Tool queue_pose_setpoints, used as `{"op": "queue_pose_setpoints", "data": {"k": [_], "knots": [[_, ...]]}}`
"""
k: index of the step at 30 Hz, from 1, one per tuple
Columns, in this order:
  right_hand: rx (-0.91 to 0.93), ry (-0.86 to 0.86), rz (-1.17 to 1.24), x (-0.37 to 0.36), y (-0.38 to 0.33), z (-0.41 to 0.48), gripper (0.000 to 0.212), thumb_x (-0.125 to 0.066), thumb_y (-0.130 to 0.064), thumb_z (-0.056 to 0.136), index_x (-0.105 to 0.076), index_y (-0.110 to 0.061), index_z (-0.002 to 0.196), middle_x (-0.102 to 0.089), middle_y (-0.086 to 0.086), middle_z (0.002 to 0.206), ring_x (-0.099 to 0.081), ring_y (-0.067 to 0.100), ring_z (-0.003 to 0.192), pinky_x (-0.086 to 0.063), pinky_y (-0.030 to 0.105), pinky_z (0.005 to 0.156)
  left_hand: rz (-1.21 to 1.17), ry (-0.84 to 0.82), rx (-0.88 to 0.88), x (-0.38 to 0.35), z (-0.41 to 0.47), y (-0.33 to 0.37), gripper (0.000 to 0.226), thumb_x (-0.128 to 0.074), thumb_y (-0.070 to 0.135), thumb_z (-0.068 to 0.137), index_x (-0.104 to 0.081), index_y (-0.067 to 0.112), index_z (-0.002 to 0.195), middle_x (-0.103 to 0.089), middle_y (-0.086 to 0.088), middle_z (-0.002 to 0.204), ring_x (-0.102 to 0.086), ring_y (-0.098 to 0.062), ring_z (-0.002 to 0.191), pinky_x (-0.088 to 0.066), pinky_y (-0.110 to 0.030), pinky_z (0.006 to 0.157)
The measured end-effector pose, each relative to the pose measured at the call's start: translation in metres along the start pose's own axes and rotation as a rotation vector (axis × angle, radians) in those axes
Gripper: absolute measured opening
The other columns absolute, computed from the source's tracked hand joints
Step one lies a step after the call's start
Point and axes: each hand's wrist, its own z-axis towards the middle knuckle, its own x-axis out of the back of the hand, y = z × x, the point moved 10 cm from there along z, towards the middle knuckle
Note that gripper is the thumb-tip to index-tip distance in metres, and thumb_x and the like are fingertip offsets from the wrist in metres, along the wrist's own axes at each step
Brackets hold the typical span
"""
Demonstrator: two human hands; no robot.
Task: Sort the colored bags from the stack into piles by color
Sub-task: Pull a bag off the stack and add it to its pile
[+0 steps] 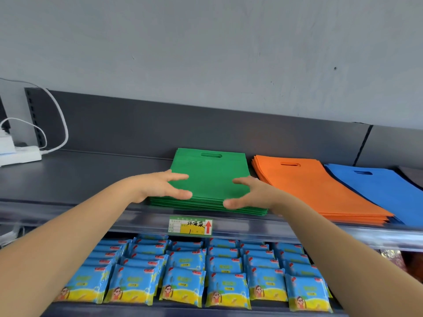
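Note:
A pile of green bags (pixel 210 175) lies flat on the grey shelf (pixel 80 179), its handle slot at the far end. To its right lies a pile of orange bags (pixel 315 191), then a pile of blue bags (pixel 384 191). My left hand (pixel 158 187) reaches over the left front corner of the green pile, fingers spread and nearly straight. My right hand (pixel 249 195) hovers over the right front corner, fingers spread. Whether either hand touches the top bag I cannot tell; neither grips anything.
A white power strip (pixel 20 155) with cables sits at the shelf's far left. A green and yellow price label (pixel 190 226) hangs on the shelf's front rail. Several blue snack packets (pixel 183 271) fill the shelf below. A dark back panel (pixel 183 131) stands behind.

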Motion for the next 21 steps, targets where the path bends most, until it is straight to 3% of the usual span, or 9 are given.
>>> {"op": "queue_pose_setpoints", "data": {"k": [2,4,7,16,21], "knots": [[0.057,-0.105,-0.109,-0.009,-0.006,-0.005,0.096,-0.079,-0.053,0.067,-0.032,-0.031,0.148,-0.018,-0.003,0.159,-0.014,0.021,0.147,-0.013,0.046,0.119,0.078,-0.063,-0.018,-0.007,-0.005,0.001,0.113,-0.085,0.064,0.039,-0.037,0.047,0.141,0.005,0.007,0.161,0.002,-0.021,0.148,-0.005,-0.044,0.119],[0.094,-0.087,-0.144,-0.007,-0.009,-0.006,0.083,-0.081,-0.04,0.072,-0.04,-0.029,0.144,-0.029,-0.003,0.155,-0.025,0.021,0.143,-0.018,0.041,0.115,0.131,-0.026,-0.052,-0.005,-0.005,0.002,0.092,-0.084,0.046,0.059,-0.041,0.044,0.14,0.001,0.007,0.161,-0.002,-0.02,0.148,-0.008,-0.041,0.118],[0.12,0.017,-0.17,0.002,-0.012,-0.004,0.069,-0.08,-0.036,0.075,-0.051,-0.03,0.136,-0.04,-0.003,0.149,-0.033,0.022,0.139,-0.022,0.042,0.114,0.175,0.059,-0.11,0.0,-0.003,0.006,0.066,-0.076,0.031,0.078,-0.046,0.041,0.137,-0.007,0.007,0.161,-0.009,-0.019,0.147,-0.011,-0.039,0.117],[0.149,0.067,-0.206,0.004,-0.013,0.0,0.049,-0.078,-0.035,0.077,-0.064,-0.031,0.123,-0.054,-0.006,0.139,-0.044,0.017,0.131,-0.027,0.039,0.112,0.43,0.144,-0.18,0.004,-0.01,0.017,0.043,-0.071,0.031,0.085,-0.06,0.038,0.125,-0.045,0.019,0.143,-0.038,-0.006,0.135,-0.024,-0.032,0.112],[0.148,0.051,-0.207,0.005,-0.012,-0.002,0.054,-0.076,-0.04,0.077,-0.06,-0.03,0.128,-0.05,-0.007,0.142,-0.041,0.017,0.135,-0.024,0.041,0.114,0.421,0.138,-0.188,0.007,-0.012,0.017,0.046,-0.067,0.045,0.084,-0.057,0.039,0.128,-0.033,0.017,0.151,-0.03,-0.011,0.141,-0.02,-0.038,0.115]]}}
